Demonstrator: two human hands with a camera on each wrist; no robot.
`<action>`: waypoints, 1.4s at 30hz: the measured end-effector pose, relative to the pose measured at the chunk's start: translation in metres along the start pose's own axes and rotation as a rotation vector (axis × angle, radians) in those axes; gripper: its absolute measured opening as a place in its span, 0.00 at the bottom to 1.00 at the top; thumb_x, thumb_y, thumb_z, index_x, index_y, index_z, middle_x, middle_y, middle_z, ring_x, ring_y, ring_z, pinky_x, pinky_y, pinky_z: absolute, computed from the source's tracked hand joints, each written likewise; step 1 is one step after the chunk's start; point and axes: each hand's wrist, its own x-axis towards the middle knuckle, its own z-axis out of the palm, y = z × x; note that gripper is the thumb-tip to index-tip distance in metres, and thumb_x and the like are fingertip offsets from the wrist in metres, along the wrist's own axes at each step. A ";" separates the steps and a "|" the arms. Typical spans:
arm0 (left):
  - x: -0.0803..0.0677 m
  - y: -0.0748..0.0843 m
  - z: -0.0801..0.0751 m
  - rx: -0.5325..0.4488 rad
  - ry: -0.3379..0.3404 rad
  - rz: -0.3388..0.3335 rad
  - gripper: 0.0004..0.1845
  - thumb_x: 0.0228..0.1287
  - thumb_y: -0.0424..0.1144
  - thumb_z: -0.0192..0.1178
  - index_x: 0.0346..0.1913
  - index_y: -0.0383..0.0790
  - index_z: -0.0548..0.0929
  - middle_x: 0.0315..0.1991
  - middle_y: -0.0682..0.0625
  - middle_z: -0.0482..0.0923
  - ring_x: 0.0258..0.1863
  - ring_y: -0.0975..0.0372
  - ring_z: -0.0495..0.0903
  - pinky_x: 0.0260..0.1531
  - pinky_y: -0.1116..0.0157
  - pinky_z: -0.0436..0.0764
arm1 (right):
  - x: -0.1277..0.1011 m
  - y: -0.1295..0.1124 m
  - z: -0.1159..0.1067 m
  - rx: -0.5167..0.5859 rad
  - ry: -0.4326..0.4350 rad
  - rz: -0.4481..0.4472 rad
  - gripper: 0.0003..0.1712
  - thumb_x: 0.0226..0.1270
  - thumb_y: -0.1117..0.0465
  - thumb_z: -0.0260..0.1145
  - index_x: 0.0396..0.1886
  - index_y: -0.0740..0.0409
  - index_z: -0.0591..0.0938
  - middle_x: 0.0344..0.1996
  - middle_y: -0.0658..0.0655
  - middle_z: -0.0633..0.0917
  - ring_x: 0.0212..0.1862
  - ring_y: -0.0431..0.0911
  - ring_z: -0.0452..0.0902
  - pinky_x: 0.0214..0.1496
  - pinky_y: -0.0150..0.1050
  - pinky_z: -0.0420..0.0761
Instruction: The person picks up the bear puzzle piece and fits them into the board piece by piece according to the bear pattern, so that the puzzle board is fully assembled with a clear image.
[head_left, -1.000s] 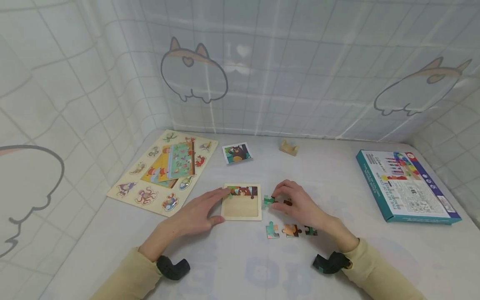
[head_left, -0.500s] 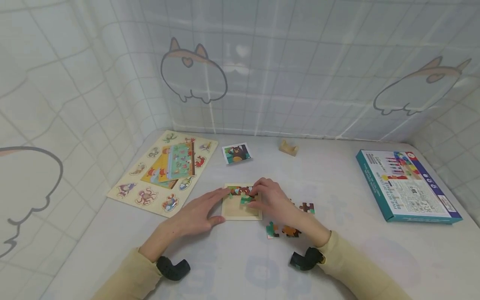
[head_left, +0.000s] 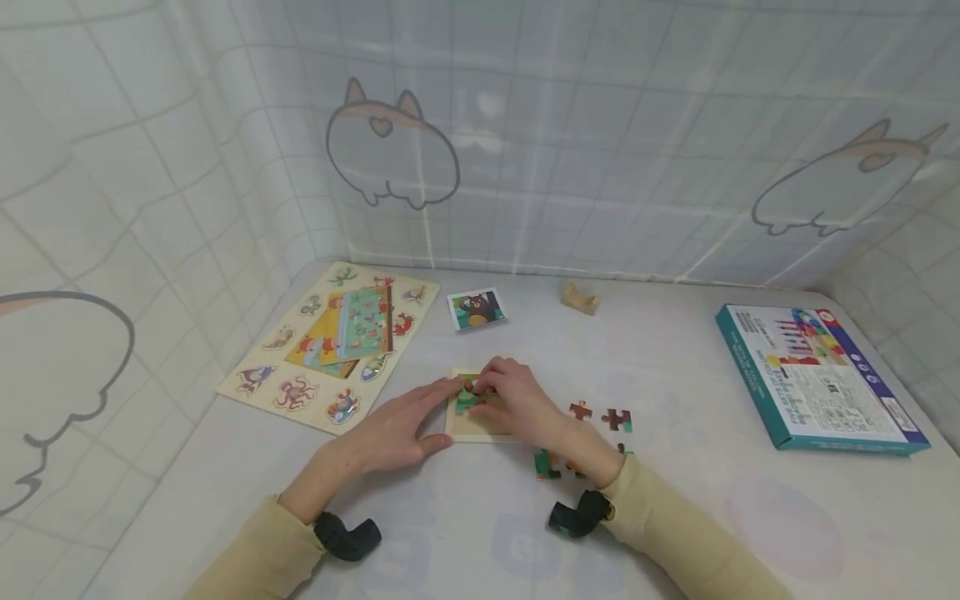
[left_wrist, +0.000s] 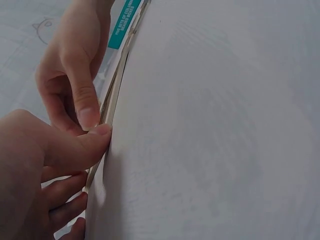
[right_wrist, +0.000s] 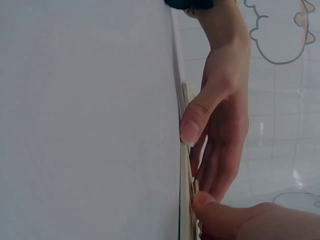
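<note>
My right hand point(head_left: 521, 406) pinches a green jigsaw piece point(head_left: 466, 401) over the left part of a small square wooden puzzle tray point(head_left: 468, 431). A fitted strip of bear picture lies along the tray's far side, mostly covered by the right hand. Along the tray's left edge rests my left hand point(head_left: 397, 429), fingers extended near the far corner and thumb by the near corner. The left wrist view has the left thumb point(left_wrist: 82, 147) against the tray's thin edge point(left_wrist: 115, 95). Loose pieces lie right of the tray, among them a brown one point(head_left: 580, 410) and a green one point(head_left: 546, 466).
Behind the tray lies a bear picture card point(head_left: 477, 309), and right of it a small wooden stand point(head_left: 581, 298). At left is a sea-animal board point(head_left: 258, 400) with two picture cards point(head_left: 363, 321) on it. A flat teal-edged box point(head_left: 825, 379) lies at right.
My right hand has lifted the green jigsaw piece from the table beside the tray and carried it left, over the tray's left part. The left hand has stayed at the tray's edge.
</note>
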 end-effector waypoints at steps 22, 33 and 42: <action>-0.001 0.001 -0.002 0.052 0.007 0.093 0.33 0.63 0.53 0.57 0.69 0.47 0.65 0.72 0.52 0.55 0.71 0.58 0.55 0.66 0.55 0.62 | -0.002 0.005 0.015 -0.018 0.098 -0.017 0.09 0.57 0.55 0.71 0.35 0.53 0.83 0.39 0.50 0.77 0.43 0.43 0.66 0.46 0.37 0.72; -0.001 0.002 -0.005 0.076 -0.007 0.128 0.33 0.64 0.54 0.57 0.70 0.49 0.64 0.73 0.52 0.54 0.71 0.57 0.54 0.67 0.54 0.62 | -0.002 0.006 0.013 -0.005 0.100 -0.013 0.05 0.56 0.58 0.72 0.32 0.53 0.87 0.38 0.49 0.78 0.44 0.42 0.67 0.46 0.37 0.74; 0.000 0.001 -0.005 0.090 -0.023 0.133 0.33 0.65 0.54 0.55 0.70 0.47 0.62 0.73 0.51 0.54 0.72 0.57 0.53 0.67 0.54 0.61 | -0.003 0.006 0.014 0.005 0.095 0.005 0.05 0.56 0.60 0.71 0.34 0.54 0.87 0.39 0.49 0.78 0.43 0.42 0.68 0.46 0.37 0.75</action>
